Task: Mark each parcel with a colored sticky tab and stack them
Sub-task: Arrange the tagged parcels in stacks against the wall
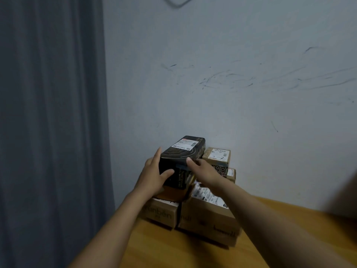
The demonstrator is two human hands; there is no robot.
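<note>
Both forearms reach out over the near part of the wooden table (173,248) toward a pile of parcels at its far edge, against the wall (231,93).

At the bottom of the pile, two cardboard boxes sit side by side on the table. The left cardboard box (160,214) has printed letters on its near face. The right cardboard box (208,217) carries a white label on top, and the right forearm partly crosses it.

On the left cardboard box lies a brown box (172,193), and on top of that lies the black parcel (183,156), lengthwise toward the wall, with a shipping label at its far end. A small blue tab (182,167) shows at its near top edge.

The left hand (152,176) is spread around the parcel's near left corner, fingers straight along the left side and thumb pressed on the near face. The right hand (204,171) lies against the near right corner with fingers extended, one fingertip on the top edge by the tab.

Beyond the right hand, against the wall, a small brown box (217,155) with a white label sits on a patterned dark box (220,169).

A grey curtain (52,122) hangs at the left.
</note>
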